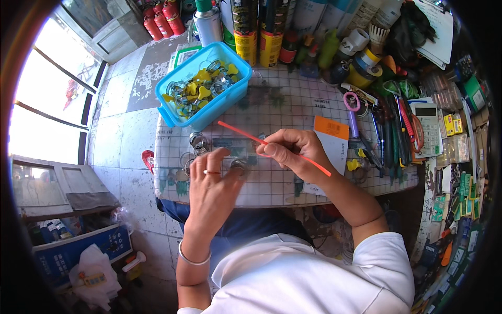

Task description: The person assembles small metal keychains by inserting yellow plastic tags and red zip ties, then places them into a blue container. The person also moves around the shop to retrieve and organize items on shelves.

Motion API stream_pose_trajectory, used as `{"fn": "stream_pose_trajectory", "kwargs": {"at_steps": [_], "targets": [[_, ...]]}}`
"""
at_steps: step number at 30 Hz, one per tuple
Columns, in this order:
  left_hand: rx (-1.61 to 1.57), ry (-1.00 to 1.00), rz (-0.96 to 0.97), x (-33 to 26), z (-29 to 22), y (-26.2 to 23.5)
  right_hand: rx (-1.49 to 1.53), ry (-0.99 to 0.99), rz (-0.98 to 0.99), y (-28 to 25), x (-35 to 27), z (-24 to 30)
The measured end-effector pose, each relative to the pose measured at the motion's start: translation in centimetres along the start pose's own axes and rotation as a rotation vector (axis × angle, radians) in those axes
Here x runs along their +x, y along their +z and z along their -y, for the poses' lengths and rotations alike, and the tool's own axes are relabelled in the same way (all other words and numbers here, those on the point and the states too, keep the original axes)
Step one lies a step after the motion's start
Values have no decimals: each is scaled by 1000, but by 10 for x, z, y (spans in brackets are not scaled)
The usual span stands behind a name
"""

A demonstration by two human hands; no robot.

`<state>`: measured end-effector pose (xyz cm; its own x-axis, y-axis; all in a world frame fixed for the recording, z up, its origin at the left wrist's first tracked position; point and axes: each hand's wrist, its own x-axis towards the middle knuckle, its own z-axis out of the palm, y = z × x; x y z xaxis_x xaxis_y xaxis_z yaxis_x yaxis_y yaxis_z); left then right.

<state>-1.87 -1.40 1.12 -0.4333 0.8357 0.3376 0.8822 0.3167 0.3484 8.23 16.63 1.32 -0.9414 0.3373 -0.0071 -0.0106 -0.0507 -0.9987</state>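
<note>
My right hand (pixel 295 152) is closed, pinching a long thin red-orange plastic strip (pixel 238 129) between thumb and fingers. One end of the strip points up and left toward the basket; the other lies over my wrist. My left hand (pixel 212 180), slightly blurred, hovers over the mat with a small round metal hose clamp (pixel 240 166) at its thumb and fingertips. Just beyond that hand, several metal hose clamps (pixel 197 141) lie loose. A light-blue plastic basket (pixel 222 104) at the back left holds many clamps with yellow butterfly handles (pixel 203 76).
The table has a worn grid-marked top (pixel 282 99). Spray cans (pixel 246 36) and bottles line its back. To the right lie an orange-and-white card (pixel 331 131), yellow handles (pixel 354 165), pink-and-purple scissors (pixel 352 107), pliers, and a calculator (pixel 426 125).
</note>
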Motion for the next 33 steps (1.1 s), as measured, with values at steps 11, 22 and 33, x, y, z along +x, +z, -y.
{"fn": "stream_pose_trajectory", "kwargs": {"at_steps": [11,22,33], "targets": [[-1187,-493,-209,-4,37,16,-196,-155,33,2,-1,5],[-1632,-553,-236,2,30,14,-331,-162,40,2,-2,5],[-1502,-467,-126,1,19,25,-360,-167,46,7,0,0]]}}
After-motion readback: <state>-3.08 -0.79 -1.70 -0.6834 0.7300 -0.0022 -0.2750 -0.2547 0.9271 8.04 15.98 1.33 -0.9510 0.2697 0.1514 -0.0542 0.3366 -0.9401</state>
